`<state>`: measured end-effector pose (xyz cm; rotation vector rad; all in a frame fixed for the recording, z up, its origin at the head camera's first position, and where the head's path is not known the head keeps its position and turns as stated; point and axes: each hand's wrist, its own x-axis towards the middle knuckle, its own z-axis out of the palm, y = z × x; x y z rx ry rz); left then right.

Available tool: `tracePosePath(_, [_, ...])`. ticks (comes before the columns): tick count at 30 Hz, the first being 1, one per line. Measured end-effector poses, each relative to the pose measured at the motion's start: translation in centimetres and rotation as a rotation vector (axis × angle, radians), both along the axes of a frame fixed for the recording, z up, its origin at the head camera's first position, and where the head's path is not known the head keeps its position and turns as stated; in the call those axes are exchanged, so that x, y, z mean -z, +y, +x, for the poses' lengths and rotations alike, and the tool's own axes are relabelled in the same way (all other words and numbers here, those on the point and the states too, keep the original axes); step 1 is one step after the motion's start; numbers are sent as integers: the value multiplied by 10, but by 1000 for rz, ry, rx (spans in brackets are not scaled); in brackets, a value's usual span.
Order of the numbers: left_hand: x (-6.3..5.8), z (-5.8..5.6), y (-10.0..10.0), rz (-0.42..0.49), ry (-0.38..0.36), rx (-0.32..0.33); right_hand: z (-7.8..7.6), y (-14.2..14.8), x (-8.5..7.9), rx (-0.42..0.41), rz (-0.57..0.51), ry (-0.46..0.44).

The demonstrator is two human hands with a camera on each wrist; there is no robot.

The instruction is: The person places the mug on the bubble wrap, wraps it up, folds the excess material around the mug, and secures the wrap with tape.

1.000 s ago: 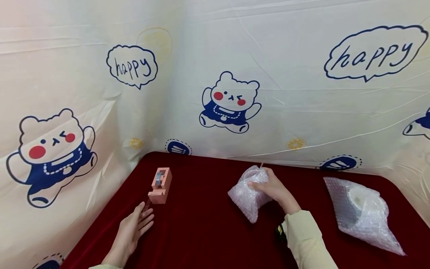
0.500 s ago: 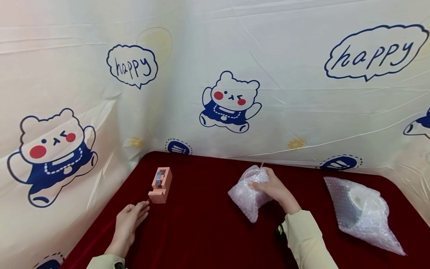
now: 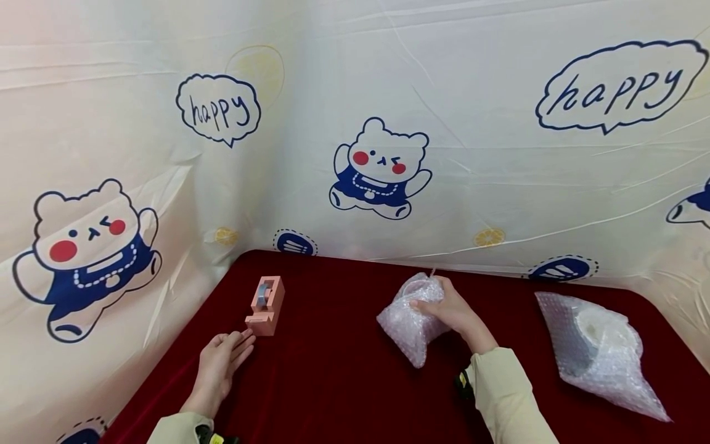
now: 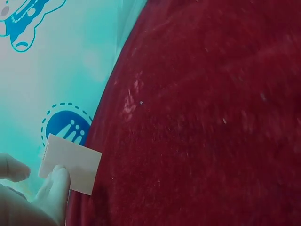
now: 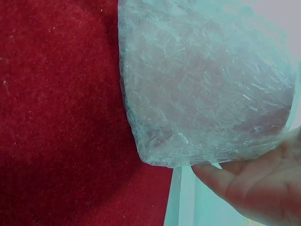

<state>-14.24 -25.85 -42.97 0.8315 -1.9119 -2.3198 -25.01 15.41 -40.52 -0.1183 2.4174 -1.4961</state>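
Note:
A pink tape dispenser [image 3: 266, 324] with a bluish tape roll [image 3: 263, 296] stands on the left of the red cloth. My left hand [image 3: 216, 364] has its fingertips right at the dispenser's front end, fingers fairly straight. In the left wrist view the thumb [image 4: 57, 188] overlaps the dispenser's pale front face [image 4: 77, 165], and a finger lies apart from it. Near the middle, my right hand [image 3: 457, 308] grips a bubble-wrapped bundle [image 3: 407, 317], thumb on its near side. A round rim shows through the wrap, and a thin stick-like tip pokes out on top.
A second bubble-wrapped item [image 3: 601, 351], with a round white shape inside, lies at the right. Red velvet cloth [image 3: 333, 382] covers the table. A white printed curtain [image 3: 471, 172] encloses it behind and at both sides.
My left hand first stood below the dispenser, fingers spread with a thin strip near them, then drew its fingers together and moved up to the dispenser's front. The right hand and bundle stayed put.

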Motion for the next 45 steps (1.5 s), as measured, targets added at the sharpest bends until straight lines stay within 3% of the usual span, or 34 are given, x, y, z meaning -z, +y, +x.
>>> tracePosePath(6, [2, -3, -2, 67, 11, 31, 0, 0, -1, 0, 1, 3])
tracePosePath(10, [5, -6, -2, 25, 9, 40, 1, 0, -1, 1, 2, 5])
tracePosePath(12, [8, -8, -2, -69, -2, 40, 0, 0, 0, -1, 3, 5])
tracePosePath(18, [15, -16, -3, -478, -50, 22, -1, 2, 1, -9, -1, 14])
tracePosePath(22, [18, -21, -3, -589, -9, 14, -1, 3, 0, -18, 3, 38])
tracePosePath(25, [21, -24, -3, -657, 13, -26, -2, 3, 2, -8, -1, 26])
tracePosePath(28, [25, -22, -5, -679, 12, -47, -4, 2, 4, 3, -5, 4])
tracePosePath(31, [27, -18, -8, -660, -6, -28, -5, 1, 5, 11, 7, -3])
tracePosePath(38, [19, -4, -10, -720, -78, 117, -4, 1, 2, 9, 16, -9])
tracePosePath(42, [14, 3, -3, -678, -96, 201, -3, 1, 1, 3, 15, -5])
tracePosePath(45, [9, 7, 7, -633, -92, 216, -3, 1, 2, 4, 8, -2])
